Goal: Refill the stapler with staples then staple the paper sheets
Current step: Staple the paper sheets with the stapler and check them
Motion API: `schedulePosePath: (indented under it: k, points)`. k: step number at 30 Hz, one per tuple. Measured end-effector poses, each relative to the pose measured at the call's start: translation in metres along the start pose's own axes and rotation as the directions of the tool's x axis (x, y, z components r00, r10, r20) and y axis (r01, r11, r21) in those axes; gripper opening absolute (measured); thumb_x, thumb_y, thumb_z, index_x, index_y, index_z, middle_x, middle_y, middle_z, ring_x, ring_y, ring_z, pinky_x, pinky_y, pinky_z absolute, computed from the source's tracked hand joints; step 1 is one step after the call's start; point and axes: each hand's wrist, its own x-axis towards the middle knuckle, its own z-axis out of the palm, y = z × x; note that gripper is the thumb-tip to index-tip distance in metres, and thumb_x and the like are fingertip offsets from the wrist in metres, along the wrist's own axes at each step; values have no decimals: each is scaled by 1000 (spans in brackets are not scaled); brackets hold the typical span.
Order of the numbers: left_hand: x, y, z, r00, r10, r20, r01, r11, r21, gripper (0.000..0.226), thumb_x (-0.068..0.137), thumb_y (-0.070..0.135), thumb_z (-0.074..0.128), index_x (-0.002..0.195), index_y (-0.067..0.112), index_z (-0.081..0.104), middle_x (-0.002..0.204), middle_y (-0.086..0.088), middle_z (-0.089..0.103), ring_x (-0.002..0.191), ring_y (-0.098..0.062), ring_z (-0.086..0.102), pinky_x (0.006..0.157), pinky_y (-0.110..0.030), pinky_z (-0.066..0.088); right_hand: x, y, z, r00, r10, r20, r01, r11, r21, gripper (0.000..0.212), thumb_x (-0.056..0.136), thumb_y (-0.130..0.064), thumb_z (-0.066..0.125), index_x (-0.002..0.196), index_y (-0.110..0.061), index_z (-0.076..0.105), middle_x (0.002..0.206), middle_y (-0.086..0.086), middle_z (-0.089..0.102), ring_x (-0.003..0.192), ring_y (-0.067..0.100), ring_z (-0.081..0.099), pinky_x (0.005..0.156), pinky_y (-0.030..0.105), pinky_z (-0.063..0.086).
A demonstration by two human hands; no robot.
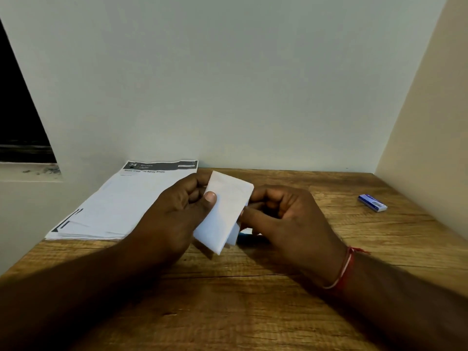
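Above the middle of the wooden table (pixel 228 300), my left hand (pixel 177 214) pinches a folded white paper (pixel 222 214), thumb on its near face. My right hand (pixel 286 219) grips the paper's right edge with curled fingers. Under that hand and the paper, a blue object (pixel 244 236) peeks out; it looks like the stapler, mostly hidden. A stack of printed paper sheets (pixel 119 206) lies at the back left of the table. A small blue staple box (pixel 372 203) rests at the right.
A white wall runs along the table's back edge and a beige wall stands on the right. A dark window opening is at the far left, beyond the table's left edge.
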Motion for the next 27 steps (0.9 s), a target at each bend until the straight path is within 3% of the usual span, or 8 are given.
schedulePosePath:
  k: [2, 5, 8, 11, 15, 19, 24, 27]
  points:
    - [-3, 2, 3, 999, 40, 26, -41, 999, 32, 37, 108, 37, 67, 144, 34, 74, 135, -5, 84, 125, -30, 82, 109, -71, 61, 1, 1, -1, 999, -28, -27, 28, 1000, -8, 9, 98, -20, 83, 100, -28, 87, 91, -3, 87, 79, 11, 82, 71, 28, 66]
    - [-3, 8, 6, 991, 94, -90, -78, 983, 164, 52, 94, 43, 80, 145, 41, 71, 130, 11, 82, 114, -15, 83, 105, -49, 67, 3, 2, -1, 993, -72, -92, 67, 996, -54, 6, 98, -25, 85, 92, -24, 86, 83, -4, 85, 69, 6, 78, 63, 27, 62]
    - [-4, 14, 5, 950, 231, -208, -144, 920, 364, 40, 85, 40, 92, 120, 43, 73, 118, 12, 78, 104, -12, 77, 90, -26, 64, 2, 2, 1, 979, -136, -150, 114, 983, -146, 7, 94, -27, 89, 87, -26, 86, 81, -10, 84, 69, 8, 78, 61, 24, 60]
    - [-9, 16, 12, 933, 325, -157, -244, 888, 391, 20, 90, 42, 93, 103, 37, 78, 101, 8, 80, 90, -10, 76, 81, -16, 60, -2, 0, 5, 966, -213, -147, 180, 961, -208, 5, 93, -25, 88, 89, -27, 88, 83, -10, 83, 73, 11, 79, 62, 21, 60]
    - [-16, 23, 19, 953, 279, -115, -242, 934, 264, 42, 82, 69, 91, 103, 34, 80, 96, 3, 84, 87, -13, 82, 79, -19, 63, -5, -5, 7, 945, -307, -115, 261, 916, -304, 9, 95, -20, 87, 96, -29, 89, 85, -17, 83, 79, 6, 79, 64, 12, 55]
    - [-17, 30, 18, 953, 257, -161, -206, 938, 279, 23, 84, 50, 95, 96, 35, 84, 91, 5, 88, 84, -11, 86, 74, -18, 65, -4, -7, 6, 936, -341, -90, 286, 883, -372, 12, 98, -20, 84, 103, -28, 90, 92, -19, 84, 87, 2, 79, 69, 11, 56]
    - [-20, 36, 20, 960, 217, -176, -164, 947, 276, 15, 89, 45, 95, 96, 35, 88, 90, 6, 89, 84, -17, 88, 81, -35, 70, -4, -8, 8, 940, -327, -98, 280, 902, -329, 10, 101, -33, 79, 104, -34, 89, 96, -24, 84, 92, -2, 79, 73, 9, 56]
    - [-20, 37, 19, 965, 216, -150, -166, 942, 293, 5, 91, 40, 88, 96, 38, 89, 88, 10, 89, 83, -8, 87, 79, -23, 69, -2, -6, 7, 956, -280, -89, 248, 931, -268, 10, 102, -29, 79, 103, -33, 89, 99, -24, 85, 94, -4, 80, 77, 8, 57]
